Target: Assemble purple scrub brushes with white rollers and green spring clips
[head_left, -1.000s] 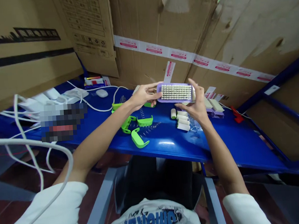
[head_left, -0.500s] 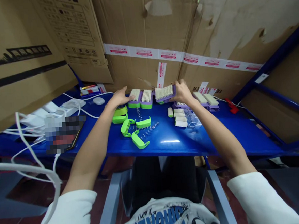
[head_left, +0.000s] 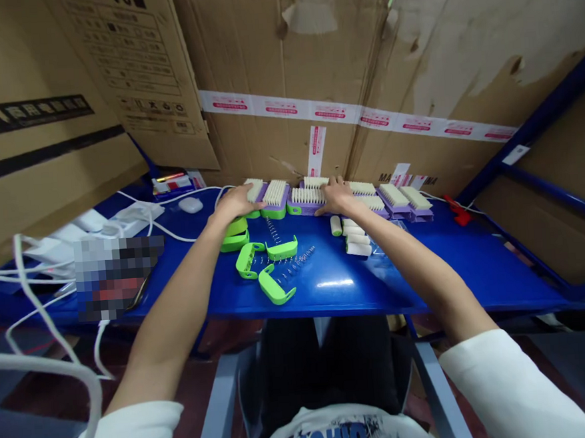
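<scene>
A row of scrubbing brushes with cream bristles and purple and green bodies lies bristles up along the back of the blue table. My left hand (head_left: pixel 234 204) is closed around the leftmost brush (head_left: pixel 254 189), thumb in front and fingers behind. Right beside it stands another brush (head_left: pixel 275 195). My right hand (head_left: pixel 337 197) grips the right end of a middle brush (head_left: pixel 307 198), which lies crosswise with a further brush (head_left: pixel 316 182) behind it. Nearer the front edge are green curved plastic handles (head_left: pixel 282 249), some with metal springs (head_left: pixel 298 264).
White rollers (head_left: pixel 357 238) lie below my right forearm. More bristle blocks (head_left: pixel 396 197) stand to the right, near a red item (head_left: pixel 456 211). On the left are a power strip (head_left: pixel 135 216), white cables, a blurred phone (head_left: pixel 119 278) and a white mouse (head_left: pixel 190 204). Cardboard (head_left: pixel 271 60) walls the back.
My right hand has lowered the tilted brush onto the table and moved left with it. My left hand has come further over the leftmost brush. The view has shifted slightly.
</scene>
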Available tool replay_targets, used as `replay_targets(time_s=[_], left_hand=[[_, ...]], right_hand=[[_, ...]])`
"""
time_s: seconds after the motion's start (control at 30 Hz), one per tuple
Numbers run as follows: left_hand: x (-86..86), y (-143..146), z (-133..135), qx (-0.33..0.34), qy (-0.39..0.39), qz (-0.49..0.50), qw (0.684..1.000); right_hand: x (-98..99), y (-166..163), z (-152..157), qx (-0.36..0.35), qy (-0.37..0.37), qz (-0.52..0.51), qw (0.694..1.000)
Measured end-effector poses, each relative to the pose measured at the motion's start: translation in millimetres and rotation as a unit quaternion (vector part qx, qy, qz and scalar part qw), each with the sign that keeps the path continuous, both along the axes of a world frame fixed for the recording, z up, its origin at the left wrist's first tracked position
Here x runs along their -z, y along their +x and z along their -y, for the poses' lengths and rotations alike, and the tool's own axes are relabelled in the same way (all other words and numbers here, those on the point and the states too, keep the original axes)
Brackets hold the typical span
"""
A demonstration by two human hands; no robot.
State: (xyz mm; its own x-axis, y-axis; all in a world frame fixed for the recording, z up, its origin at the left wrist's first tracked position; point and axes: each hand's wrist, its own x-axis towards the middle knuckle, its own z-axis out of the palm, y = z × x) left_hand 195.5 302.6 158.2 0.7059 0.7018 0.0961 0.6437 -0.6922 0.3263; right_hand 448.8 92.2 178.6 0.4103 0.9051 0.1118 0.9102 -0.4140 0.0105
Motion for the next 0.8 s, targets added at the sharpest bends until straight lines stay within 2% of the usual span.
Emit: replay_targets(time_s=[0.13,0.3,0.4,0.53,0.67,0.73,0.8], left_hand=[[-0.9,4,7,0.019,0.000,-0.006,1.000],[-5.9,4,13,0.024,0.007,-0.010,1.000],[-8.4,2,18,0.027,0.016,-0.017,0.999],[-7.8,-1,27,0.032,0.029,-0.027,0.999],[-7.0,0,37,0.017,0.036,-0.039,0.998],[-9.4,1,42,0.006,0.036,-0.043,0.998],[-16.2,1,50,-0.002,0.033,-0.043,0.999]], right_hand=[[-6.9,7,-2,-0.011,0.004,-0.005,1.000],[-48.1,46,-17,-0.041,0.020,-0.025,0.999],[-63.8,67,-37,-0.069,-0.020,-0.054,0.996],[-56.7,71,-66,-0.110,-0.067,-0.075,0.989],[-44.3,59,-81,-0.123,-0.065,-0.064,0.988],[-47.0,55,-83,-0.128,-0.056,-0.057,0.989],[-58.8,53,-82,-0.139,-0.037,-0.052,0.988]])
